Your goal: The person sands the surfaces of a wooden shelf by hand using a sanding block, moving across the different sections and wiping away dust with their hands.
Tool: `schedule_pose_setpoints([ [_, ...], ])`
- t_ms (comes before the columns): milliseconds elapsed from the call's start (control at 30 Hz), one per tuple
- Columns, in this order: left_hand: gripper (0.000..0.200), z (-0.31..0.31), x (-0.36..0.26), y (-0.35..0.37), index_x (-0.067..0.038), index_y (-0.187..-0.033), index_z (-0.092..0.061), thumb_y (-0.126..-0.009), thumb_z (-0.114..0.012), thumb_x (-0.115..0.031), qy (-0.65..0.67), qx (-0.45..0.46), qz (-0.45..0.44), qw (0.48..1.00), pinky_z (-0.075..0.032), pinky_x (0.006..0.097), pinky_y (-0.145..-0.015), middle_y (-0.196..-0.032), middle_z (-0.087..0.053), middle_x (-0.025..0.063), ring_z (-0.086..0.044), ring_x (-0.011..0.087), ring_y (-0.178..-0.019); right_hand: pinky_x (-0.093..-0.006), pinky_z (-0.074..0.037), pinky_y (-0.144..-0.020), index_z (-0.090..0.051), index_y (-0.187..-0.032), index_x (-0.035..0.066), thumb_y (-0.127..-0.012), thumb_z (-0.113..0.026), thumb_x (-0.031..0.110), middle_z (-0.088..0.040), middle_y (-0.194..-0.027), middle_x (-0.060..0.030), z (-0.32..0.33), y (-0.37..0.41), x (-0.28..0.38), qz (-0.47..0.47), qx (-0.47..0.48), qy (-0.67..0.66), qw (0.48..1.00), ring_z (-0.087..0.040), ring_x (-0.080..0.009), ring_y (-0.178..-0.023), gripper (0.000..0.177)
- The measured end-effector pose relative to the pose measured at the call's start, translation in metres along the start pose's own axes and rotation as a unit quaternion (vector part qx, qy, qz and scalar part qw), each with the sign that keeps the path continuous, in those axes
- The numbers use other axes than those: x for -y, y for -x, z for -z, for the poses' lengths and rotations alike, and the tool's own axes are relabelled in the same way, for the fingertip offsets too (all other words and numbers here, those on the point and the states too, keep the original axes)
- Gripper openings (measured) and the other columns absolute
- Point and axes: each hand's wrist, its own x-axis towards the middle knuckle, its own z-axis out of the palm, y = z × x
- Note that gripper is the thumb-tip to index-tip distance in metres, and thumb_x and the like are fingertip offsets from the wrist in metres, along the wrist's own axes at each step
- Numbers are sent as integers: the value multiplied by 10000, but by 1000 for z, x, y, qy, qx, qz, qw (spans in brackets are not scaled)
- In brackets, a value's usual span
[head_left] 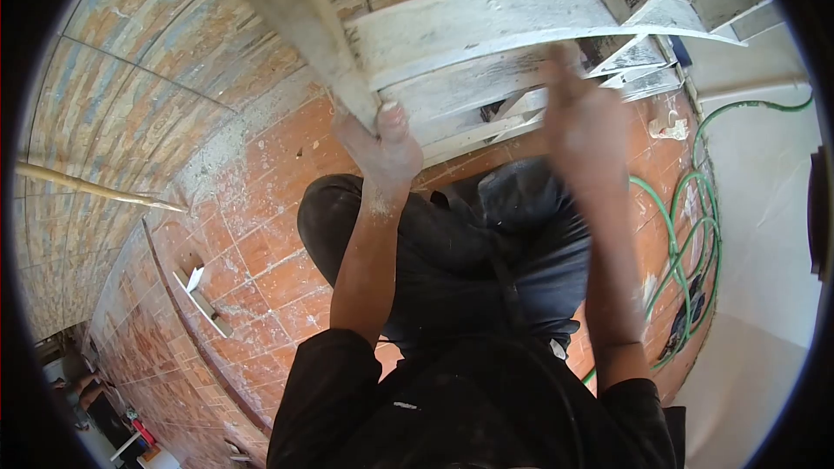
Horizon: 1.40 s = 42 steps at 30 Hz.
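Note:
My left hand [382, 143] is wrapped round the lower part of a whitish wooden post [300, 26], with the thumb on its near edge. The post meets a white-painted wooden frame [486, 17] made of long boards and slats. Over the front boards of this frame is my right hand [586, 113], blurred by motion. Its fingers look curled, with one finger or a small object pointing up toward the board; what it holds, if anything, cannot be made out.
Dusty orange floor tiles [274, 252] lie around my folded legs. A green hose [673, 265] is coiled at the right beside a white wall [764, 234]. At the left are a bamboo stick [95, 187], a small white-edged piece [204, 302] and a stone-patterned wall [113, 104].

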Motion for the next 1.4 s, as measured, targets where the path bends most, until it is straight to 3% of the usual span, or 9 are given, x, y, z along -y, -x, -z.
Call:
schedule_pose_setpoints([
  [67, 545, 4, 2, 3, 13, -1122, -466, -940, -430, -499, -138, 92, -63, 984, -445, 329, -823, -1047, -514, 95, -506, 204, -976, -447, -462, -461, -641, -946, 18, -921, -537, 215, -562, -556, -197, -34, 14, 47, 137, -45, -109, 984, -567, -384, -472, 225],
  [200, 746, -12, -14, 5, 71, -1188, -436, -900, -382, -615, 193, -49, 122, 972, -441, 351, -823, -1066, -527, 150, -526, 239, -981, -404, -479, -469, -664, -941, 26, -933, -530, 200, -606, -627, -222, -11, 13, 39, 62, 56, -178, 980, -605, -338, -488, 220],
  [367, 880, -19, 26, 25, 101, -1292, -352, -883, -318, -677, -115, -37, 91, 988, -411, 388, -897, -1164, -469, 194, -490, 283, -1077, -433, -467, -491, -660, -919, 10, -952, -497, 231, -583, -605, -245, -11, -3, 8, 24, -34, -95, 995, -612, -388, -547, 276],
  [433, 940, -21, -10, 7, 91, -1228, -435, -868, -209, -748, 151, -59, 122, 979, -449, 346, -809, -1029, -533, 166, -549, 252, -960, -460, -479, -533, -665, -884, 16, -929, -537, 230, -568, -600, -254, -27, 20, 65, 143, -1, -110, 984, -594, -452, -586, 254],
  [667, 866, -17, -18, 4, 48, -1008, -463, -857, -209, -767, 113, -59, 97, 987, -430, 337, -623, -843, -533, 113, -544, 187, -767, -446, -470, -515, -647, -971, -1, -890, -550, 143, -625, -698, -224, 6, -17, -23, -1, -71, -34, 997, -611, -393, -599, 192],
  [933, 825, -21, -12, 3, 22, -980, -460, -859, -229, -760, 197, -59, 102, 973, -426, 284, -602, -795, -536, 95, -539, 138, -716, -382, -510, -527, -677, -950, 19, -921, -526, 159, -658, -672, -195, -23, 9, 26, 202, -69, -69, 975, -650, -323, -548, 207],
  [1000, 798, -19, -29, -8, 11, -963, -460, -866, -237, -750, 218, -65, 105, 968, -438, 284, -608, -789, -546, 94, -552, 139, -722, -370, -503, -501, -681, -985, 38, -949, -506, 198, -660, -666, -188, 6, -19, -7, -29, -59, -66, 996, -650, -290, -525, 240],
  [1200, 718, -10, -30, -5, 2, -1010, -471, -917, -242, -672, -65, -7, 85, 994, -402, 258, -572, -801, -543, 69, -533, 125, -686, -375, -485, -490, -642, -1136, 90, -928, -560, 214, -672, -734, -167, -31, 26, 58, 153, 19, -80, 985, -642, -252, -525, 256],
  [1400, 556, -22, -8, -1, -32, -1068, -489, -989, -200, -501, 237, -55, 147, 959, -419, 245, -622, -822, -538, 63, -518, 107, -750, -373, -480, -487, -669, -1113, 69, -932, -539, 175, -656, -684, -163, -2, 4, 11, -59, 31, -9, 998, -611, -225, -486, 247],
])
